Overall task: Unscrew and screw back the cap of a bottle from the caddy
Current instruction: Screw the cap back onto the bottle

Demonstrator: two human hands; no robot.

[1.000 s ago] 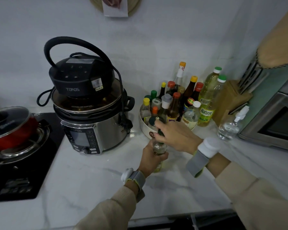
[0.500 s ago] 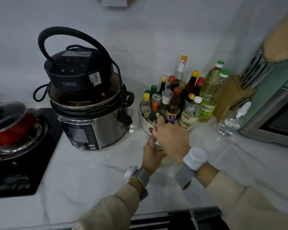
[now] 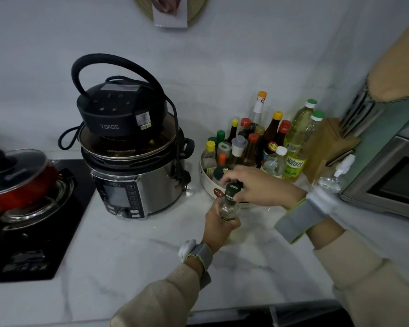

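The small clear glass bottle with a dark green neck label point(image 3: 227, 206) stands out of the round white caddy point(image 3: 207, 182), on the pale marble counter point(image 3: 132, 251) just in front of it, presumably so there is room to twist. The left hand point(image 3: 219, 228) is wrapped tight around the body below, bracing it upright. Above that grip, the right hand point(image 3: 261, 187) pinches the dark green cap point(image 3: 233, 186) with closed fingertips. Whether the cap is turning off or on, I cannot tell.
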